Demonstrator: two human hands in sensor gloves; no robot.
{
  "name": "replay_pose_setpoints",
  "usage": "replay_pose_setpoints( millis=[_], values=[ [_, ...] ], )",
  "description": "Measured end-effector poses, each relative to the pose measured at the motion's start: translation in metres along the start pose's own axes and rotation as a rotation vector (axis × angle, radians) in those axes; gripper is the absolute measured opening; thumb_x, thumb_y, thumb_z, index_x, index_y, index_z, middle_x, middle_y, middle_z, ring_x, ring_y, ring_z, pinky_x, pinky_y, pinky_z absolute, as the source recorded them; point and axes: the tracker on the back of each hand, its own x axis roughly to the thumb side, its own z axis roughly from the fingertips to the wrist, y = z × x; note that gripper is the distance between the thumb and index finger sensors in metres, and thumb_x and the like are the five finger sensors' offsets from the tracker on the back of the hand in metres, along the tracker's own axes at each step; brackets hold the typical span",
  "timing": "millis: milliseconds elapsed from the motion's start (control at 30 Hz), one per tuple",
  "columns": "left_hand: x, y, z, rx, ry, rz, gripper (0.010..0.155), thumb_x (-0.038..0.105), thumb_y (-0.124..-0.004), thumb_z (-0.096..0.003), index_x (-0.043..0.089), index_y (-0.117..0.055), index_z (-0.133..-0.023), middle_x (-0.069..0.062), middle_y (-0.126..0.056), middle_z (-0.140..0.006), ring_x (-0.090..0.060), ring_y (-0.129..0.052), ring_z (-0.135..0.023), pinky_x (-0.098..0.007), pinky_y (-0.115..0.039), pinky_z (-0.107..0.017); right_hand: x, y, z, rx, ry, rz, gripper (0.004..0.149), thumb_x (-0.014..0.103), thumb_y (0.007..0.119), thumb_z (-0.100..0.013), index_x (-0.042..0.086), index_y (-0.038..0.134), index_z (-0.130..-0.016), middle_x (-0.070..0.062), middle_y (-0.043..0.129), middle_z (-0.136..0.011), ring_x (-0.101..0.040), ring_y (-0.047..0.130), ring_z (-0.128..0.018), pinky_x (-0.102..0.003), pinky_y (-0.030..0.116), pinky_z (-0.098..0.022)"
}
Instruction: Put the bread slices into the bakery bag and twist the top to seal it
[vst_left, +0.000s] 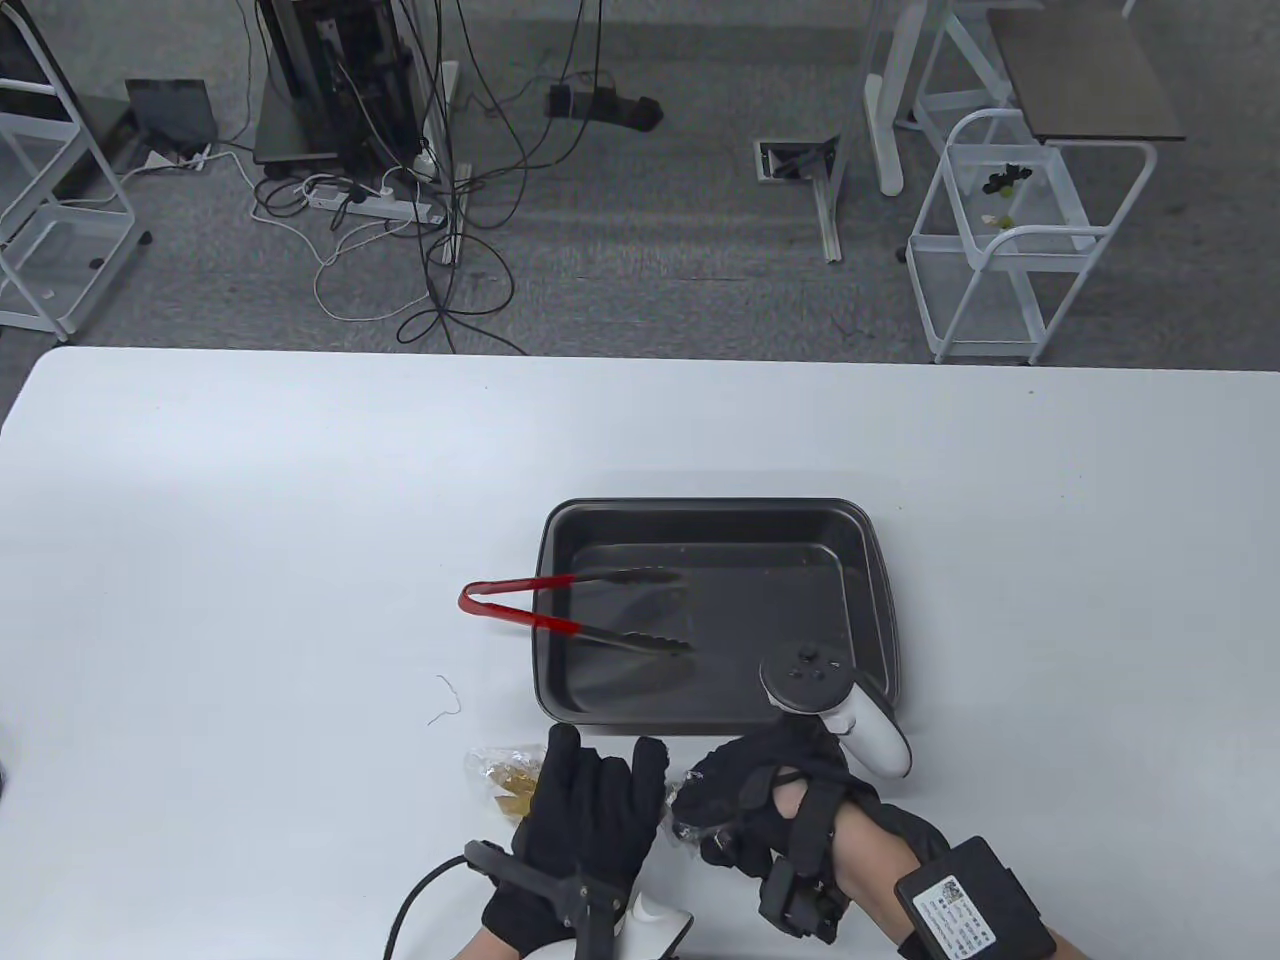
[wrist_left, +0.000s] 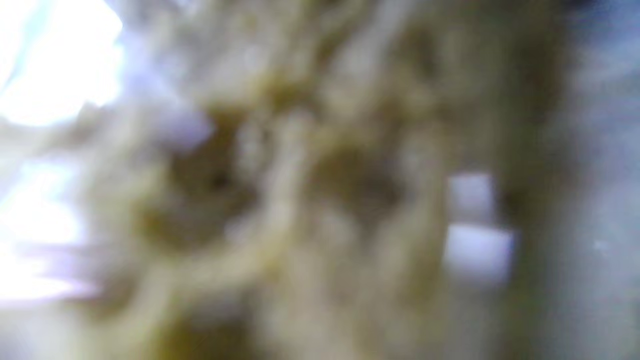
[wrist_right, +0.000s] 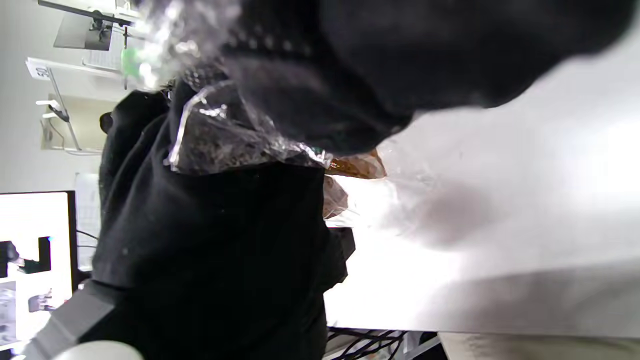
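The clear bakery bag (vst_left: 503, 776) lies on the white table near the front edge, with brown bread slices showing through it. My left hand (vst_left: 590, 800) lies flat on the bag with straight fingers, pressing it down. My right hand (vst_left: 725, 800), just to its right, has its fingers curled round the bag's bunched top. In the right wrist view, crinkled plastic (wrist_right: 220, 135) runs between the two black gloves, and a bit of bread (wrist_right: 357, 167) shows below. The left wrist view is a blur of pale brown bread (wrist_left: 300, 190) very close to the lens.
A black baking tray (vst_left: 875, 570) sits just beyond the hands. Red-handled tongs (vst_left: 520, 600) rest over its left rim, with their tips inside. A small dark thread (vst_left: 447, 700) lies on the table left of the tray.
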Motion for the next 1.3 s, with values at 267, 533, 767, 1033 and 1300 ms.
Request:
replay_pose_setpoints(
  millis=[267,533,767,1033,1300],
  values=[
    [-0.027,-0.026,-0.013,-0.352,0.045,0.535,0.044,0.049,-0.08,-0.0479,0.027,-0.085,-0.086,0.004,-0.106,-0.056,-0.022,-0.107,-0.056,-0.056,-0.064,-0.079,0.015,-0.003,0.017,-0.14,-0.078,0.323,0.071,0.049,0.082,-0.045,-0.01,0.076,-0.084,-0.026,0.094,-0.065,-0.038,0.101,-0.037,-0.066,0.065,-0.057],
    [-0.082,-0.089,-0.012,-0.692,-0.049,1.618,0.047,0.051,-0.08,-0.0478,0.027,-0.085,-0.089,0.003,-0.107,-0.06,-0.024,-0.106,-0.06,-0.062,-0.056,-0.081,0.05,0.024,0.063,-0.32,-0.721,1.146,0.128,0.056,0.095,-0.029,0.026,-0.01,-0.096,-0.031,0.0,-0.107,-0.068,0.026,-0.099,-0.082,0.034,-0.065],
    [-0.062,-0.112,-0.005,-0.933,-0.265,2.017,0.049,0.052,-0.08,-0.0466,0.029,-0.086,-0.09,0.004,-0.108,-0.061,-0.023,-0.107,-0.061,-0.061,-0.058,-0.08,0.047,0.074,0.06,-0.57,-1.002,1.885,0.127,0.057,0.094,-0.023,0.026,-0.005,-0.095,-0.03,0.006,-0.107,-0.065,0.039,-0.099,-0.078,0.045,-0.066],
    [-0.055,-0.114,-0.005,-0.99,-0.247,1.93,0.047,0.051,-0.083,-0.0467,0.029,-0.088,-0.088,0.002,-0.109,-0.059,-0.024,-0.106,-0.061,-0.063,-0.055,-0.08,0.057,0.083,0.052,-0.464,-1.023,1.82,0.087,0.042,0.095,-0.027,0.027,0.051,-0.1,-0.022,0.06,-0.105,-0.043,0.093,-0.073,-0.071,0.062,-0.064],
    [-0.049,-0.105,-0.012,-0.926,-0.198,1.717,0.049,0.05,-0.083,-0.0481,0.026,-0.083,-0.091,0.002,-0.104,-0.064,-0.024,-0.101,-0.067,-0.063,-0.048,-0.082,0.062,0.083,0.055,-0.486,-0.949,1.624,0.048,0.03,0.093,-0.031,0.012,0.088,-0.076,-0.016,0.101,-0.062,-0.025,0.105,-0.025,-0.07,0.067,-0.061]
  ],
)
